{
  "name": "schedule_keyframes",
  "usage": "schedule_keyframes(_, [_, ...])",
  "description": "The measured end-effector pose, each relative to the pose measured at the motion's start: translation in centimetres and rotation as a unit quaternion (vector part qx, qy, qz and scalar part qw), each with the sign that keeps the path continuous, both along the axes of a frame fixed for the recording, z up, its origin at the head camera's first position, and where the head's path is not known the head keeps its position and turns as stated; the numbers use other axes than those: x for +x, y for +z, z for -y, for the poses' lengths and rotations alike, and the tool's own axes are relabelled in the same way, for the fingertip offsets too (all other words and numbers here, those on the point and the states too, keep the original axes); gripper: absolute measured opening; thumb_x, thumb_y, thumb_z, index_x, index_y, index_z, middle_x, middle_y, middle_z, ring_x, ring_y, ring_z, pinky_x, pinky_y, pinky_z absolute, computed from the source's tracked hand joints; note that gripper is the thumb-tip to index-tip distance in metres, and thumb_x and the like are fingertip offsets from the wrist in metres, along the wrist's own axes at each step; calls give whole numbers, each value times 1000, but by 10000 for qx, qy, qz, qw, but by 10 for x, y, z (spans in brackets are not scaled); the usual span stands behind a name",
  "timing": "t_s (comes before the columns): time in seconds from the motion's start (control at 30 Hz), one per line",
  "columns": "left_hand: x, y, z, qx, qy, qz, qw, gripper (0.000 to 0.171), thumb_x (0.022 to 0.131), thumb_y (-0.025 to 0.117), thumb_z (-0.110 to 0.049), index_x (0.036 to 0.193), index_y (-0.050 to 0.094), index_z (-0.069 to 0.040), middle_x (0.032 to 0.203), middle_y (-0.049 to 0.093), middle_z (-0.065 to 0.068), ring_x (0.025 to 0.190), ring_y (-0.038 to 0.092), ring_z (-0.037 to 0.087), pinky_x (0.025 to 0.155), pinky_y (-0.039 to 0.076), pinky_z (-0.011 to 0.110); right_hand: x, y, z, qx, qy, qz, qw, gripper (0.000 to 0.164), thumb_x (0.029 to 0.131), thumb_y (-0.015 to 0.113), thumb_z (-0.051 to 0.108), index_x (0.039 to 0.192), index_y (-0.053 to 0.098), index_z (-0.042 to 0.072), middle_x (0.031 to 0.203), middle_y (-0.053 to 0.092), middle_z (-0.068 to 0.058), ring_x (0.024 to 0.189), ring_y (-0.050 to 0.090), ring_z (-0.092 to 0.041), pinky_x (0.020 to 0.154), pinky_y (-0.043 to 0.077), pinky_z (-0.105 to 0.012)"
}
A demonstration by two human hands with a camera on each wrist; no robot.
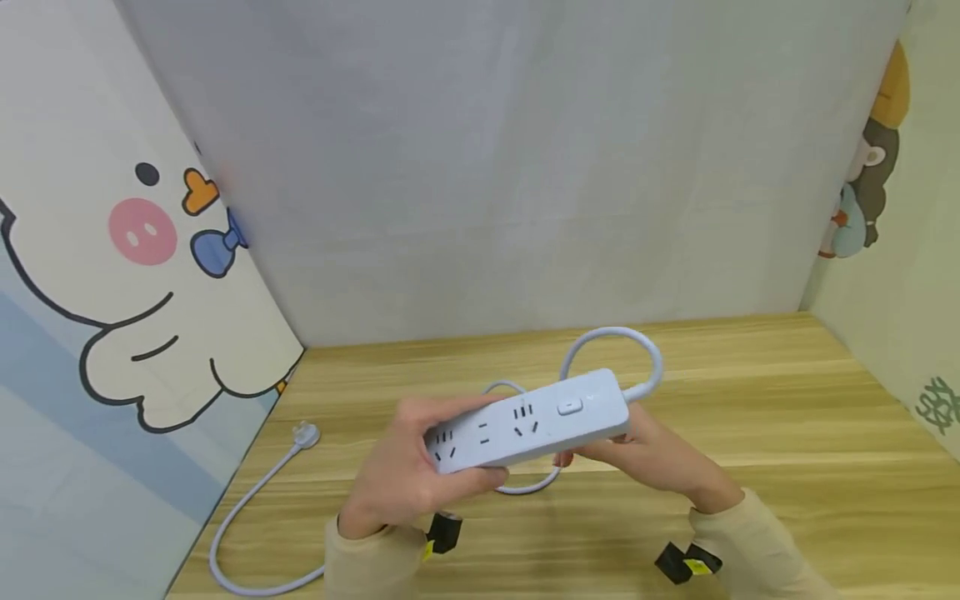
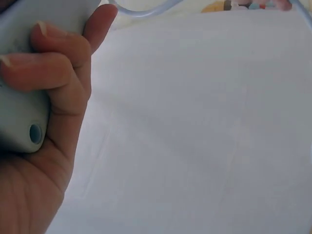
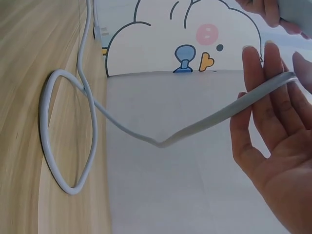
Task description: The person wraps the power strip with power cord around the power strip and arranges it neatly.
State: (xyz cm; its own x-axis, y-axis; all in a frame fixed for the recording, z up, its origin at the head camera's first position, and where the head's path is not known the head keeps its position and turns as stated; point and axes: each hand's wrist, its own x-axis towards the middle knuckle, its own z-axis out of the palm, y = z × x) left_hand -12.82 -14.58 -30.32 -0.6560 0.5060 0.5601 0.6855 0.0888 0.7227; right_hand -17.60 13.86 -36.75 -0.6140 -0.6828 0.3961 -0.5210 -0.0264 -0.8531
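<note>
A white power strip [image 1: 558, 421] is held up over the table, its sockets and switch facing the head camera. My left hand [image 1: 401, 467] grips its left end, thumb along the near side and fingers curled around the underside, as the left wrist view shows. From the strip's right end the white cord [image 1: 651, 367] arches up and back behind it. My right hand [image 3: 273, 131] is below that end; the cord crosses its fingers and is pinched by the thumb. Part of the right hand is hidden behind the strip in the head view.
The plug [image 1: 305, 434] lies on the wooden table [image 1: 787, 400] at the left, its cord curving toward the near edge. A cord loop [image 3: 44, 122] lies on the tabletop. A pale curtain [image 1: 525, 167] stands behind, with cartoon-printed panels [image 1: 97, 250] at the sides.
</note>
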Motion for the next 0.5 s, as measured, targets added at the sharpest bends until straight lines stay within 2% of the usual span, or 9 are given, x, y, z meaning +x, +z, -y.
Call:
schedule_keyframes(0.07, [0,0,3,35,266,-47,9996,56,72,85,-1,126,69,-4,111,76,12,87,70,12,70,57,27,-2,0,1,-130,240,363,9990,24,102,52,-2,121,65,4,94,71,-12,89,70,-19,85,58,-36])
schedule_keyframes(0.13, [0,0,5,59,546,-122,9984,58,71,85,0,127,69,-4,113,76,12,88,70,12,70,57,27,-2,1,-1,-111,213,587,9980,21,102,52,-1,114,68,6,88,69,-9,86,68,-17,83,58,-33])
schedule_keyframes(0.2, [-2,-2,6,147,840,-191,9962,58,71,85,0,127,69,-4,112,76,13,86,70,12,69,57,27,-1,2,-2,-15,138,649,9978,20,103,52,1,106,71,7,83,67,-6,82,66,-15,81,57,-30])
schedule_keyframes(0.27, [-5,-5,6,317,1171,-299,9922,58,72,85,0,127,69,-3,112,76,14,84,69,12,69,56,26,-1,4,-4,-13,97,507,9987,21,103,51,1,102,72,5,78,64,-8,78,65,-17,78,56,-29])
schedule_keyframes(0.37, [-12,-11,5,622,1723,-504,9818,58,72,85,1,127,69,-4,110,76,14,80,68,11,66,55,25,0,7,-5,-180,93,204,9996,23,103,49,-2,102,71,2,75,61,-12,72,63,-18,72,57,-30])
schedule_keyframes(0.5, [-21,-19,3,905,2415,-910,9619,58,71,86,0,127,70,-5,104,77,15,73,66,10,61,53,22,0,11,-4,-333,26,-78,9994,23,102,48,-5,102,71,-1,73,61,-13,69,62,-16,66,57,-31])
